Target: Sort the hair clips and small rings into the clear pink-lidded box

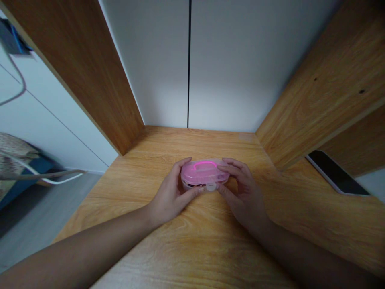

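A small oval plastic case [200, 174] with a translucent pink lid and a clear lower part rests on the wooden desktop, between both hands. A brighter pink loop shows on top of the lid, and a round clear tab sticks out at the front. My left hand [174, 188] is wrapped around the left end, thumb along the front edge. At the other end, my right hand [242, 190] grips the case, fingers over the lid and thumb near the tab. Small items inside show dimly through the front; I cannot make out what they are.
The wooden desktop [186, 249] runs back to white panels [159, 80] split by a dark vertical gap. Wooden boards stand at left [90, 72] and right [325, 80]. A dark-screened phone [337, 172] lies at the right. Beyond the left edge are the floor and a white cable [60, 182].
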Demonstrator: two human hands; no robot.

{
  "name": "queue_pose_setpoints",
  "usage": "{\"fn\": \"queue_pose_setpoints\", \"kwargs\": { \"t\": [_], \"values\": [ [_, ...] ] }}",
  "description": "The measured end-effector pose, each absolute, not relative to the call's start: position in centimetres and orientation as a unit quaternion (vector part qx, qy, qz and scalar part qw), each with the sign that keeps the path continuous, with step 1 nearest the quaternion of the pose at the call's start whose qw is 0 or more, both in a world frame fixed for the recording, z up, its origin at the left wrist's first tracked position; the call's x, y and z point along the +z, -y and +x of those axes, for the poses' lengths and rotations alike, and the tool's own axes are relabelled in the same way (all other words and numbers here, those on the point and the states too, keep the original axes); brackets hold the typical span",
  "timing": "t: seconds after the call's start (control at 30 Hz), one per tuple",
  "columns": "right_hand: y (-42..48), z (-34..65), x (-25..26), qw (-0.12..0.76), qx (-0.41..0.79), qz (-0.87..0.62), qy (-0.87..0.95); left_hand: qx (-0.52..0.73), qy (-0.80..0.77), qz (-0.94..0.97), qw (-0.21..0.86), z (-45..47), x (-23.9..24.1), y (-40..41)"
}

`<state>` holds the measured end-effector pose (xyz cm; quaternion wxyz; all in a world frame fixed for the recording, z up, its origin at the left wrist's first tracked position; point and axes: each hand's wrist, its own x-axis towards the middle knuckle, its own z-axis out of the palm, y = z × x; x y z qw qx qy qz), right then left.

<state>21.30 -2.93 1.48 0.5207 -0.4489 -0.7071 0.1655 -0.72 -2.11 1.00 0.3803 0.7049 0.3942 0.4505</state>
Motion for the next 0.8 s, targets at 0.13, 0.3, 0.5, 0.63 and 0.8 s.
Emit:
{"fn": "queue_pose_setpoints", "kwargs": {
  "t": [0.13,0.3,0.5,0.63,0.8],
  "values": [
    [2.8,21.41,1.06,0.541,0.206,-0.432,0.691,0.456,-0.38,0.704,0.39,-0.72,1.13,2.09],
    [2.81,21.3,0.95,0.554,0.216,-0.428,0.68,0.467,-0.378,0.705,0.378,-0.67,1.01,1.96],
    [2.83,21.27,1.16,0.555,0.212,-0.431,0.679,0.489,-0.362,0.688,0.396,-0.48,0.91,1.79],
    [2.86,21.32,1.19,0.556,0.211,-0.433,0.678,0.507,-0.34,0.67,0.422,-0.33,0.89,1.66],
    [2.83,21.36,1.0,0.565,0.21,-0.428,0.673,0.514,-0.332,0.648,0.453,-0.27,0.78,1.54]
  ]
}}
